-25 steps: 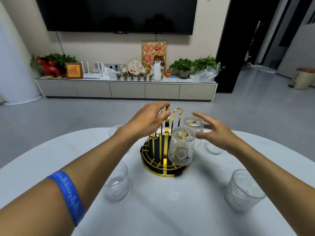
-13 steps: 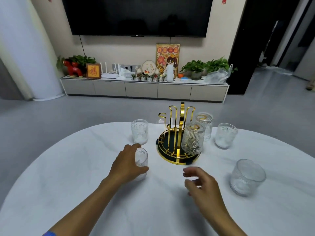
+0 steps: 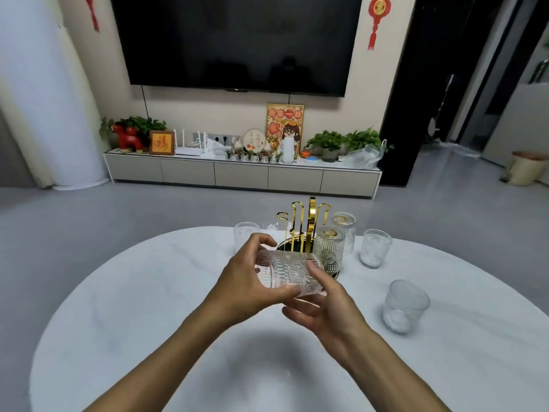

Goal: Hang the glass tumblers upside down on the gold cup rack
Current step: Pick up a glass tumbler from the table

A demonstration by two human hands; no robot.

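A patterned glass tumbler lies tilted on its side above the table, held between both hands. My left hand grips its left end; my right hand cups its right side from below. Behind it stands the gold cup rack on a dark round base, partly hidden by the held glass. Two tumblers hang upside down on the rack's right side, one nearer and one farther. Upright tumblers stand left of the rack, right of it and at the near right.
The white oval table has a curved far edge with grey floor beyond. A low TV cabinet with plants and ornaments lines the far wall under a large dark screen. A white column stands at the left.
My left hand has lifted the tumbler off the table and tipped it sideways. My right hand has come up to hold it from the other side.
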